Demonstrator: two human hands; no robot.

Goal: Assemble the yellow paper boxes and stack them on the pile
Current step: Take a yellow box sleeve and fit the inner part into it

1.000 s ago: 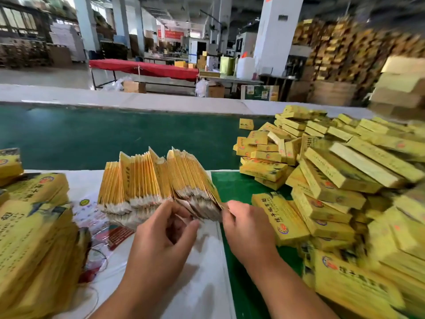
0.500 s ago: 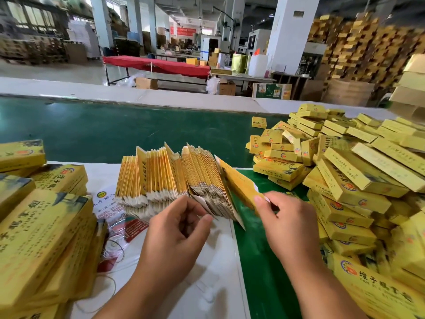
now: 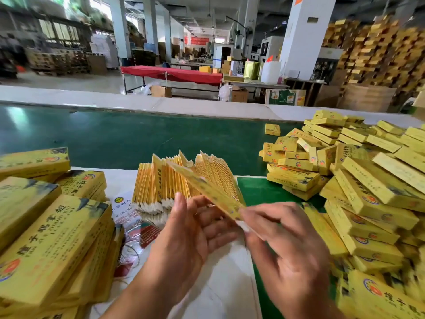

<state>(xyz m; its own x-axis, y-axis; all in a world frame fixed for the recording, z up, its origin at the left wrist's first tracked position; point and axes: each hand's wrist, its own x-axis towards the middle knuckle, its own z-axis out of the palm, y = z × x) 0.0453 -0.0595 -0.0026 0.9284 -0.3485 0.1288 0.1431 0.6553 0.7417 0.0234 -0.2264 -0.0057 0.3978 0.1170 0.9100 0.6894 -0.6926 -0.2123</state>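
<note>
Right now the right hand pinches the near end of a flat blank between thumb and fingertips, holding it slanted up and away to the left, while the left hand sits just beside it with fingers loosely spread and touching the blank's underside, gripping nothing that shows. Behind the hands, the bundle of unfolded blanks stands on edge, fanned out on a white sheet. Finished boxes lie in a loose pile to the right on the green mat, and larger yellow packs are stacked at the left. My guess is the blank is about to be popped open. The likely slip is that the grip is only on one end, so squeezing it open could buckle the thin card or crease a panel off its fold. The fanned bundle leans and could topple if the left hand brushes it. The pile is untidy, so a box set on its slope might slide off
</note>
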